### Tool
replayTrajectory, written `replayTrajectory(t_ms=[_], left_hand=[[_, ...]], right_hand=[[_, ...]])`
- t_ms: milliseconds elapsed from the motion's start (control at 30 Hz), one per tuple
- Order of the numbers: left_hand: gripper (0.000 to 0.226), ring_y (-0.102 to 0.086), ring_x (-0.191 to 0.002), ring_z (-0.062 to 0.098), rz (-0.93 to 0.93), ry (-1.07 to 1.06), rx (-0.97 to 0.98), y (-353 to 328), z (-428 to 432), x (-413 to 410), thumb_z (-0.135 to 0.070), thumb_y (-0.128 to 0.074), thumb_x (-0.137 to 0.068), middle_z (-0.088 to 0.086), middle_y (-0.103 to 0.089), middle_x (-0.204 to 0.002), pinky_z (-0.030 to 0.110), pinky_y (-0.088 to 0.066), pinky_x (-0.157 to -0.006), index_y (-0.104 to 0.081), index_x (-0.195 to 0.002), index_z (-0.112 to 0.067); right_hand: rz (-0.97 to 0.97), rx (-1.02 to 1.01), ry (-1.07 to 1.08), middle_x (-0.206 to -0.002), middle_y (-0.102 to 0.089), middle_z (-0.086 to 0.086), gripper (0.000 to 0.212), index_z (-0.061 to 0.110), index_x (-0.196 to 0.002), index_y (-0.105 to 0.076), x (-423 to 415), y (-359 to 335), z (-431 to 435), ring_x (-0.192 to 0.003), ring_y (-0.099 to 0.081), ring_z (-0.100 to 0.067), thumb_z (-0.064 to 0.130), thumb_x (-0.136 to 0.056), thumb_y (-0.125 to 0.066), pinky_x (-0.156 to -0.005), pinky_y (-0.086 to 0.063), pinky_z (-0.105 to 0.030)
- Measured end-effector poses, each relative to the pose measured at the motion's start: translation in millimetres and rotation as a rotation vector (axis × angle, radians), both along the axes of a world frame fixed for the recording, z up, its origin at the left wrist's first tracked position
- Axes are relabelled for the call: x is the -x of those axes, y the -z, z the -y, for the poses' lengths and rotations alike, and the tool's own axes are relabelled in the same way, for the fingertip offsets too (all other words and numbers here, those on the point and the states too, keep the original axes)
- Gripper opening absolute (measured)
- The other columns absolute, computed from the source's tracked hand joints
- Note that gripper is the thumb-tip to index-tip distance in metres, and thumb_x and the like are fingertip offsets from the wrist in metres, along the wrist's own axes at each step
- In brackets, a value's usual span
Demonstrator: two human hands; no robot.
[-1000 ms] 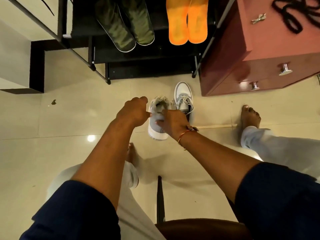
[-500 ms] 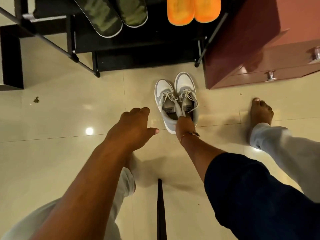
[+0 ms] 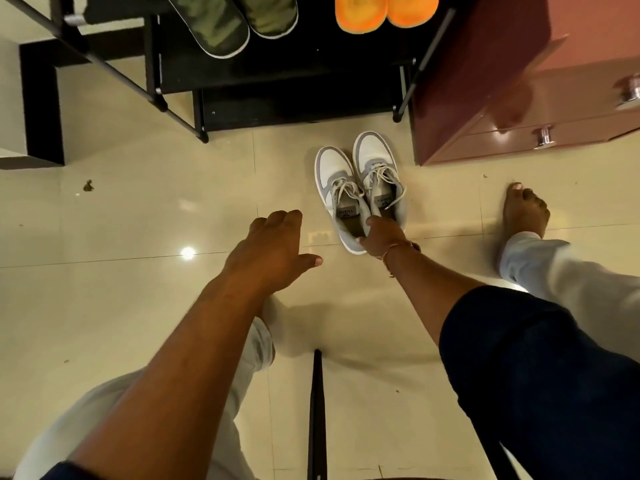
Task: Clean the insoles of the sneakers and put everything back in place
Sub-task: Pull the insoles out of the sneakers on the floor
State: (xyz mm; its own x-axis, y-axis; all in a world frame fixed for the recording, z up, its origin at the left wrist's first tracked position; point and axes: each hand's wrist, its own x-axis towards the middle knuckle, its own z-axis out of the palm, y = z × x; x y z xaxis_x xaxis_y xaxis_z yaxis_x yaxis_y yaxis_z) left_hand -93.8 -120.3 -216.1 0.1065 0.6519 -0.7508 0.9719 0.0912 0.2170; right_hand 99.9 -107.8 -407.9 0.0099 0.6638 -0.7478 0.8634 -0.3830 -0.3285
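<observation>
So the white-and-grey sneakers are sitting side by side on the tiled floor, toes pointing at the black shoe rack, just off its right front leg and near the bottom corner of the reddish-brown cabinet. The right hand, the one with a bracelet, is curled over the heel ends of both shoes, thumb on the left one's heel, gripping the pair. The left hand hangs loose above the floor to their left, fingers relaxed, thumb out, holding nothing. Green slip-ons and an orange pair are on the rack. A bare foot is planted to the right.
</observation>
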Motion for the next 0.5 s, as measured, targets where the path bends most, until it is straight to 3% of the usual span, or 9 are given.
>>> replayTrajectory(t_ms=[100,300,500], left_hand=[[0.083,-0.024,-0.146,0.031,0.026,-0.043,-0.082,-9,8,1,-0.048,-0.066,-0.092,0.006,-0.027,-0.161,0.046,-0.032,-0.114,-0.023,-0.156,-0.016],[0.081,-0.022,-0.148,0.025,0.067,-0.169,-0.292,-24,22,9,-0.050,-0.061,-0.095,0.002,-0.023,-0.163,0.040,-0.034,-0.113,-0.020,-0.157,-0.019],[0.072,-0.032,-0.145,0.020,0.293,-0.480,-0.582,-50,0,12,-0.044,-0.064,-0.095,0.000,-0.036,-0.157,0.031,-0.034,-0.111,-0.031,-0.153,-0.020]], right_hand=[[-0.020,-0.127,-0.008,-0.128,-0.062,-0.019,0.048,0.003,-0.132,-0.054,4,-29,-7,-0.121,-0.056,-0.037,0.033,-0.095,-0.062,-0.103,-0.043,-0.040],[-0.104,-0.548,0.112,-0.105,-0.068,-0.014,0.031,0.010,-0.107,-0.065,21,-98,-41,-0.099,-0.063,-0.032,0.038,-0.095,-0.057,-0.083,-0.047,-0.034],[-0.421,-0.852,0.326,-0.082,-0.069,-0.003,0.029,0.011,-0.089,-0.066,53,-215,-83,-0.079,-0.064,-0.021,0.038,-0.098,-0.059,-0.072,-0.050,-0.034]])
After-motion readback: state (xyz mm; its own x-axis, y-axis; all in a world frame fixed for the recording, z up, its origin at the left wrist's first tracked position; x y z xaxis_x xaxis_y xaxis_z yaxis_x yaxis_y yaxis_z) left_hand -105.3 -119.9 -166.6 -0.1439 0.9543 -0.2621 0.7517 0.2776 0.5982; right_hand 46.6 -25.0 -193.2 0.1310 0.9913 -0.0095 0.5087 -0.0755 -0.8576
